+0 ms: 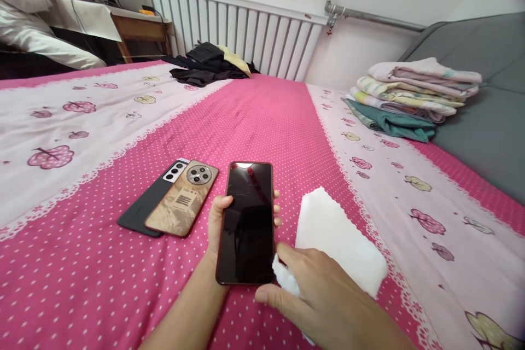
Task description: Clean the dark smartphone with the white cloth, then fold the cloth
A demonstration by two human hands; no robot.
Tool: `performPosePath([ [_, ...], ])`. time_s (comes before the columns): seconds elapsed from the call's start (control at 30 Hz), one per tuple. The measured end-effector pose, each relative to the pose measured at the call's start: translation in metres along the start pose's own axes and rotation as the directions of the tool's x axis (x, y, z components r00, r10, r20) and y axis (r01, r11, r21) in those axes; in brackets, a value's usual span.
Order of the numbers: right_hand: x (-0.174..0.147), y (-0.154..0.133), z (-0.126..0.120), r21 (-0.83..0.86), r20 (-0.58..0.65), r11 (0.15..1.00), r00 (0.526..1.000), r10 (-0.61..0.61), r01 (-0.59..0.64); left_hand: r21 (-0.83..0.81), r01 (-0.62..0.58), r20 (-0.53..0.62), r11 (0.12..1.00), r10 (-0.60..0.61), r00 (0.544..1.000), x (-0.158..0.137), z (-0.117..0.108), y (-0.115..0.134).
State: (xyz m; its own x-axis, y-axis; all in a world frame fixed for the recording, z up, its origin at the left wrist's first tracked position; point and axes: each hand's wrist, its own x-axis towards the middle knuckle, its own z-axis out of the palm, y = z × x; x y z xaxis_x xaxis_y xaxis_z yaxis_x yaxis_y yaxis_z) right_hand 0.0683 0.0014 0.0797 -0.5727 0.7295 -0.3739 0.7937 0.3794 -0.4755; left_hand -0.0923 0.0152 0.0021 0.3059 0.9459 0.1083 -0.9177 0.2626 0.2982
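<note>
A smartphone (248,224) with a dark, glossy screen and a reddish edge faces up in my left hand (216,219). The thumb lies on its left edge and the fingertips curl round the right edge. My right hand (314,290) is at the phone's lower right corner, its fingers curled on a bunched white cloth (287,278). Beside that hand a fluffy white cloth (334,235) lies spread on the bed; whether both are one piece I cannot tell. Left of the phone, a gold-brown phone (182,202) lies camera side up, partly over a black phone (143,208).
The pink dotted bedsheet (262,115) lies under everything. Dark clothes (205,65) are heaped at the far edge, before a white radiator (233,24). Folded fabrics (410,98) are stacked at right by a grey headboard (479,82). A person (33,16) sits at a desk (135,27), far left.
</note>
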Motion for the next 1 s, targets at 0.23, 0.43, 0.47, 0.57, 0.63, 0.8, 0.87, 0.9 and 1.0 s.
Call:
performPosePath([
  [0.23,-0.0006,0.0008,0.0017,0.008,-0.016,1.000,1.000,-0.002,0.002,0.000,0.002,0.018,1.000,-0.002,1.000,0.0008,-0.0012,0.0006],
  [0.43,0.0011,0.0024,0.0034,0.003,-0.036,1.000,0.999,-0.024,0.024,0.011,0.017,0.007,1.000,-0.017,1.000,0.0010,0.0001,0.0020],
  [0.47,0.0011,0.0024,0.0034,0.003,-0.036,1.000,0.999,-0.021,0.022,0.011,0.016,0.007,1.000,-0.016,1.000,0.0009,-0.0001,0.0020],
  [0.57,0.0006,0.0019,0.0026,0.001,-0.024,1.000,1.000,-0.011,0.011,0.013,0.002,0.017,1.000,-0.002,1.000,0.0006,-0.0014,0.0016],
  [0.63,0.0003,0.0015,0.0019,-0.002,-0.018,1.000,1.000,-0.005,0.005,0.016,0.000,0.025,1.000,0.000,1.000,0.0006,-0.0021,0.0012],
  [0.8,0.0009,0.0012,0.0017,-0.011,-0.029,1.000,1.000,-0.004,0.004,0.020,0.008,0.028,1.000,-0.009,1.000,0.0010,-0.0017,0.0015],
  [0.87,0.0005,0.0009,0.0017,-0.013,-0.031,1.000,0.999,-0.014,0.014,0.027,0.011,0.028,1.000,-0.011,1.000,0.0013,-0.0016,0.0021],
  [0.9,-0.0001,0.0006,0.0017,-0.014,-0.030,1.000,0.999,-0.015,0.015,0.030,0.009,0.027,1.000,-0.009,1.000,0.0014,-0.0015,0.0024],
  [1.0,-0.0019,0.0003,0.0013,-0.014,-0.029,1.000,1.000,-0.008,0.008,0.040,0.016,0.021,0.999,-0.017,1.000,0.0015,-0.0015,0.0030],
])
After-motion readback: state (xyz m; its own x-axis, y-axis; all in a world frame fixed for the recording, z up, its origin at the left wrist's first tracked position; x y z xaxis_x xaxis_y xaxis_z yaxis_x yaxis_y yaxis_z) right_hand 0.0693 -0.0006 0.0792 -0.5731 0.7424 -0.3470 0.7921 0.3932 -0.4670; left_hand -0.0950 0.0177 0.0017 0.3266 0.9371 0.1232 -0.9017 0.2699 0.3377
